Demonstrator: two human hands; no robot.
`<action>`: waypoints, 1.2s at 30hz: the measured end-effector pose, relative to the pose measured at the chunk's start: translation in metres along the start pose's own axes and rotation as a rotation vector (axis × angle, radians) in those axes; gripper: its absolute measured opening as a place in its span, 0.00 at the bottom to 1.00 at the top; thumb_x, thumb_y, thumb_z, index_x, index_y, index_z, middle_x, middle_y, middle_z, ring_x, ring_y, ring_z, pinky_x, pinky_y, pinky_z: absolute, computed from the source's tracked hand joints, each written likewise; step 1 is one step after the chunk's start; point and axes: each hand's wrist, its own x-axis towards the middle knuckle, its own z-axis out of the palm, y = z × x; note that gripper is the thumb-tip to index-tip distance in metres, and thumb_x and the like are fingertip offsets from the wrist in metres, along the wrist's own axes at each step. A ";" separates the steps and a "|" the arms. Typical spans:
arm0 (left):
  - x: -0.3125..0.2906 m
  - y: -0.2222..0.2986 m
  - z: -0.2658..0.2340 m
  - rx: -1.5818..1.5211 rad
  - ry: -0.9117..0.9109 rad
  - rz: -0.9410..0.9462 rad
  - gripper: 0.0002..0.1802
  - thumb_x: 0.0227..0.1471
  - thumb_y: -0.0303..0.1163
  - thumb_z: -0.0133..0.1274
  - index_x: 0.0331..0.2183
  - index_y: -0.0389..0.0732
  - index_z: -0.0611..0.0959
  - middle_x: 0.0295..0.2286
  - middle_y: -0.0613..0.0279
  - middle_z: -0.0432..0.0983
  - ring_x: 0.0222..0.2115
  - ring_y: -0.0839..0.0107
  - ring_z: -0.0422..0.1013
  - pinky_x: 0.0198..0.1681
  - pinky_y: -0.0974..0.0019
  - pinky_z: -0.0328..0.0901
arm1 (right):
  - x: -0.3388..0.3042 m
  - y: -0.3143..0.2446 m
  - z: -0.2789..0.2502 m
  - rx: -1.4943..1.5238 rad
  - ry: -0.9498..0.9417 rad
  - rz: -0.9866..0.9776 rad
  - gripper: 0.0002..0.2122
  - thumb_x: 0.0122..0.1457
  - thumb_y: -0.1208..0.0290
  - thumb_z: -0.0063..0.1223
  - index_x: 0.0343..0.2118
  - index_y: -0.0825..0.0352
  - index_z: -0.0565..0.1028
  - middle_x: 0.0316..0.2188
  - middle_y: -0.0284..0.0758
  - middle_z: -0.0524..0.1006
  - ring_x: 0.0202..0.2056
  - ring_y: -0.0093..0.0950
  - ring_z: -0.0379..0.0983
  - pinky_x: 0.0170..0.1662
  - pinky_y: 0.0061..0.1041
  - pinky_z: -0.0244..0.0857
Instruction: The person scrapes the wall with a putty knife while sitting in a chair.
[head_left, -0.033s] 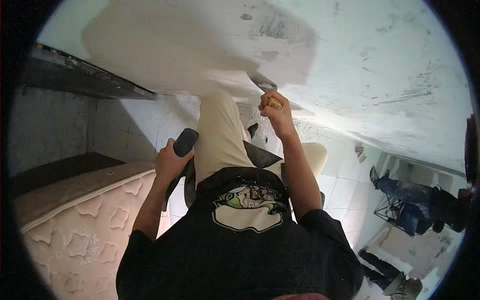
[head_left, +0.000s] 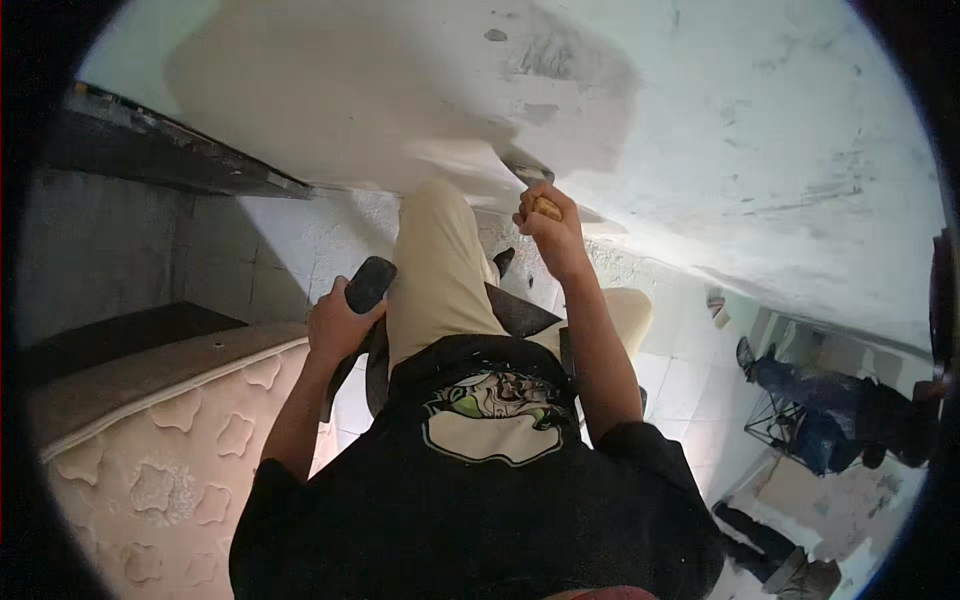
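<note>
My right hand (head_left: 549, 228) is closed round the wooden handle of a putty knife (head_left: 530, 172). Its grey metal blade lies against the wall (head_left: 400, 110), at the lower edge of a darker, patched area. Lower left, near my raised knee, my left hand (head_left: 340, 322) grips a dark grey block with rounded corners (head_left: 371, 284); its exact kind I cannot make out. Most of the fingers under that block are hidden.
A quilted mattress (head_left: 200, 460) leans at my left, below a dark ledge (head_left: 160, 140). Pale tiles (head_left: 340, 230) cover the floor. To the right, a person in jeans (head_left: 830, 400) sits on a wire-frame seat; another person's dark-clothed legs (head_left: 755, 535) show lower down.
</note>
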 end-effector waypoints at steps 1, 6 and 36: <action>-0.001 0.003 0.000 0.046 0.026 0.018 0.35 0.37 0.57 0.58 0.36 0.36 0.71 0.28 0.43 0.75 0.33 0.47 0.72 0.36 0.51 0.66 | -0.001 0.001 -0.001 0.081 0.018 0.008 0.10 0.34 0.83 0.46 0.23 0.66 0.65 0.23 0.28 0.60 0.26 0.20 0.57 0.34 0.21 0.57; 0.000 -0.001 -0.001 0.022 -0.003 0.005 0.35 0.37 0.57 0.58 0.36 0.36 0.71 0.28 0.43 0.75 0.32 0.48 0.73 0.36 0.51 0.66 | -0.007 -0.007 0.005 0.258 0.048 0.029 0.10 0.32 0.82 0.45 0.23 0.65 0.65 0.24 0.28 0.60 0.26 0.20 0.57 0.35 0.21 0.57; 0.004 -0.004 0.001 0.050 -0.052 -0.005 0.38 0.37 0.57 0.58 0.40 0.34 0.70 0.31 0.43 0.74 0.34 0.49 0.72 0.38 0.53 0.66 | -0.006 0.030 0.000 0.049 0.172 -0.012 0.08 0.35 0.79 0.48 0.22 0.65 0.65 0.23 0.27 0.63 0.25 0.18 0.58 0.32 0.16 0.56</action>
